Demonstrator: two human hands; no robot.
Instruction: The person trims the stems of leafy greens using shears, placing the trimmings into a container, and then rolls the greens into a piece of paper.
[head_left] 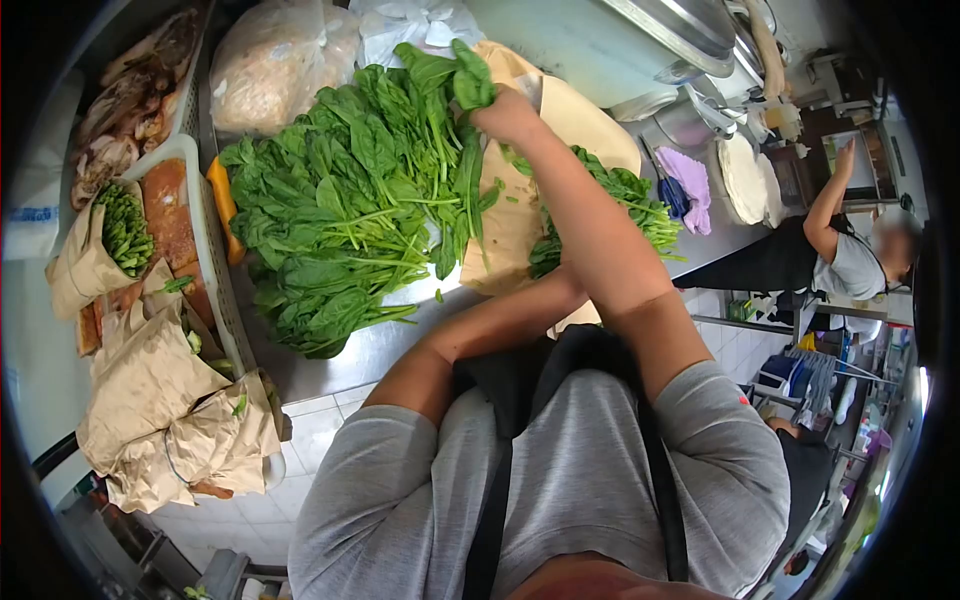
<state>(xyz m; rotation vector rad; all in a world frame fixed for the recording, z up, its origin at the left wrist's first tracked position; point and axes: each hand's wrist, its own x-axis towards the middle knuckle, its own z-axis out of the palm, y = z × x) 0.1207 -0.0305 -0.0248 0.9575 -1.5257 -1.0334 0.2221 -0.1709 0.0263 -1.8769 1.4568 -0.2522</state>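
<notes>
My right hand [505, 117] is closed around a few spinach leaves [470, 80] at the top edge of a large spread of loose spinach [330, 190]. Brown paper [505, 235] lies beside that spread, with bits of leaf on it. A second, smaller bunch of spinach [620, 195] rests on the paper, partly covered by my right forearm. My left forearm [500, 315] reaches across beneath the right one, toward the smaller bunch. The fingers of my left hand are hidden behind my right arm, so their grip does not show.
Left of the steel counter [310, 378] are a crate [205, 250] with paper-wrapped greens [125, 235] and a yellow-orange handle [222, 205]. A bagged item [280, 70] lies behind. A purple cloth [683, 190] is to the right; another person [830, 240] stands farther right.
</notes>
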